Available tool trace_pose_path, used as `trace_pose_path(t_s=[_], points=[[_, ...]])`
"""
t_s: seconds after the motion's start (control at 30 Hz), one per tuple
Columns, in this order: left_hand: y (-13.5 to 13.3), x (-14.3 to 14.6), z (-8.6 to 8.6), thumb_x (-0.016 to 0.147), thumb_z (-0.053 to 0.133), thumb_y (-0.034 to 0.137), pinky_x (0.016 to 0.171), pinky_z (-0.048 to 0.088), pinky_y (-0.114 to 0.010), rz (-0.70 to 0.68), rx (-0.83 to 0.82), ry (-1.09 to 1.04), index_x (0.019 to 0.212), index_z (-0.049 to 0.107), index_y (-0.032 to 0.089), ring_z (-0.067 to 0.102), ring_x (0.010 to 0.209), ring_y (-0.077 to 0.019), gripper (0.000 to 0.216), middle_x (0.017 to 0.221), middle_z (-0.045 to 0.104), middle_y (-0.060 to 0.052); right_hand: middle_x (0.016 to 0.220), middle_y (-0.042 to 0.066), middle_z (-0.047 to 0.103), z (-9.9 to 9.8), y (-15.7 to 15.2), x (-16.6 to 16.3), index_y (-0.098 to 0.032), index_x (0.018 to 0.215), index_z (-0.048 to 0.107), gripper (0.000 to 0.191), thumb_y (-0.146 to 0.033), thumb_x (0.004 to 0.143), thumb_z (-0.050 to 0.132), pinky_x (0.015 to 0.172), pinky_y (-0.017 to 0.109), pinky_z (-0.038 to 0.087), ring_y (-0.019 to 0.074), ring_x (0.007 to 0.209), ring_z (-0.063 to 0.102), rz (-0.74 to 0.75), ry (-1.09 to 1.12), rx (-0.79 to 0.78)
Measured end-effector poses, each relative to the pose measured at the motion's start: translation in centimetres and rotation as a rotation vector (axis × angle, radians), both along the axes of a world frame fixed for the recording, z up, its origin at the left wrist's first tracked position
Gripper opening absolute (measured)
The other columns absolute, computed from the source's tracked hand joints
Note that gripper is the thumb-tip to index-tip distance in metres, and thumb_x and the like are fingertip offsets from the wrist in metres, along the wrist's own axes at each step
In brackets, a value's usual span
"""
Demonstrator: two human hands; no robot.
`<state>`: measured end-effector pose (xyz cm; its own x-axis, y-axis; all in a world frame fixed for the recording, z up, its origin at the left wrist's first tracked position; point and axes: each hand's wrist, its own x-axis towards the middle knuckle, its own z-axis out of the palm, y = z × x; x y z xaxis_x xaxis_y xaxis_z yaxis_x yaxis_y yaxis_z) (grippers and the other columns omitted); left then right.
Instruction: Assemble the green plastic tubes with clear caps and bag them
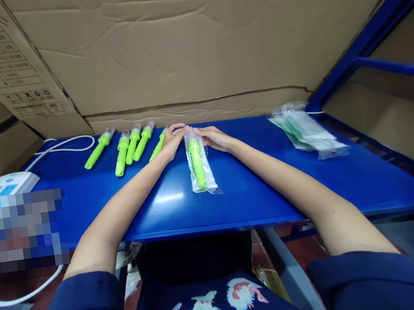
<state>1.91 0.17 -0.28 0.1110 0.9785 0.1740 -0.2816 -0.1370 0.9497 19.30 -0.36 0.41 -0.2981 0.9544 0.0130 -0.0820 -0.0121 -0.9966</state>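
Observation:
A lime-green stick with a clear cap (197, 164) lies inside a clear plastic bag (192, 180) at the middle of the blue table, cap end away from me. My left hand (173, 141) has its fingertips closed on the far end of the bag, near the cap. From the other side, my right hand (215, 138) pinches the same end at its right corner. Just left of my left hand is another green stick (157, 149), partly hidden behind it. Several more capped green sticks (143, 141) lie slanted to the left.
Flat clear bags (306, 131) are piled on the right of the blue table (261, 188). A white power strip (13, 185) with a cable (69, 143) is at the left. Cardboard (177, 51) walls the back, and a blue metal frame (395, 67) stands at the right.

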Motion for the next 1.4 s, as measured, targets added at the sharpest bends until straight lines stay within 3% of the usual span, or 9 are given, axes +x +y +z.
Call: trace_pose_path(t_s=[0.13, 0.23, 0.43, 0.57, 0.67, 1.13, 1.4], points=[[-0.3, 0.4, 0.5, 0.085, 0.074, 0.026, 0.079, 0.051, -0.026, 0.053, -0.028, 0.048, 0.091, 0.061, 0.017, 0.067, 0.076, -0.013, 0.018, 0.079, 0.07, 0.0, 0.066, 0.002, 0.067, -0.2, -0.1, 0.0, -0.018, 0.084, 0.071, 0.033, -0.047, 0.078, 0.083, 0.06, 0.026, 0.052, 0.0155, 0.066, 0.062, 0.008, 0.013, 0.015], [-1.0, 0.6, 1.0, 0.09, 0.071, 0.033, 0.067, 0.045, -0.023, 0.079, 0.004, 0.154, 0.078, 0.057, 0.017, 0.058, 0.063, -0.0097, 0.024, 0.066, 0.061, 0.003, 0.069, 0.002, 0.068, -0.2, -0.2, -0.1, -0.018, 0.083, 0.07, 0.033, -0.048, 0.078, 0.083, 0.06, 0.024, 0.051, 0.0137, 0.065, 0.061, 0.013, 0.045, 0.039], [-2.0, 0.7, 1.8, 0.099, 0.055, 0.043, 0.05, 0.03, -0.022, -0.091, 0.041, 0.285, 0.066, 0.051, 0.017, 0.037, 0.046, -0.0058, 0.043, 0.052, 0.043, 0.006, 0.066, -0.003, 0.059, -0.2, -0.3, -0.1, -0.018, 0.076, 0.061, 0.044, -0.052, 0.069, 0.088, 0.052, 0.02, 0.042, 0.0076, 0.056, 0.051, 0.053, 0.107, 0.068], [-1.9, 0.5, 1.8, 0.099, 0.058, 0.042, 0.047, 0.029, -0.021, -0.107, 0.045, 0.25, 0.068, 0.052, 0.016, 0.037, 0.046, -0.0053, 0.04, 0.053, 0.045, 0.006, 0.055, -0.006, 0.047, -0.1, -0.3, -0.1, -0.018, 0.075, 0.056, 0.048, -0.059, 0.074, 0.081, 0.043, 0.02, 0.023, 0.0055, 0.046, 0.034, 0.093, 0.036, 0.135], [-1.8, 0.4, 1.8, 0.099, 0.058, 0.039, 0.047, 0.03, -0.02, -0.109, 0.046, 0.244, 0.067, 0.051, 0.016, 0.038, 0.046, -0.0052, 0.039, 0.053, 0.045, 0.006, 0.049, -0.008, 0.04, -0.1, -0.4, 0.0, -0.018, 0.075, 0.055, 0.048, -0.061, 0.077, 0.078, 0.044, 0.021, 0.017, 0.0053, 0.045, 0.028, 0.12, -0.001, 0.172], [-1.8, 0.4, 1.7, 0.099, 0.057, 0.032, 0.05, 0.034, -0.02, -0.09, 0.116, 0.291, 0.067, 0.051, 0.017, 0.038, 0.048, -0.0056, 0.037, 0.055, 0.043, 0.006, 0.05, -0.009, 0.039, -0.5, 0.1, 0.0, -0.02, 0.071, 0.049, 0.046, -0.054, 0.078, 0.079, 0.048, 0.023, 0.014, 0.0047, 0.046, 0.027, 0.111, -0.028, 0.19], [-1.7, 0.3, 1.6, 0.098, 0.059, 0.035, 0.05, 0.034, -0.019, -0.102, 0.15, 0.305, 0.067, 0.05, 0.018, 0.038, 0.049, -0.006, 0.037, 0.056, 0.043, 0.006, 0.048, -0.009, 0.038, -0.3, 0.0, 0.1, -0.019, 0.069, 0.05, 0.05, -0.055, 0.07, 0.084, 0.048, 0.022, 0.013, 0.0038, 0.046, 0.026, 0.112, -0.042, 0.193]])
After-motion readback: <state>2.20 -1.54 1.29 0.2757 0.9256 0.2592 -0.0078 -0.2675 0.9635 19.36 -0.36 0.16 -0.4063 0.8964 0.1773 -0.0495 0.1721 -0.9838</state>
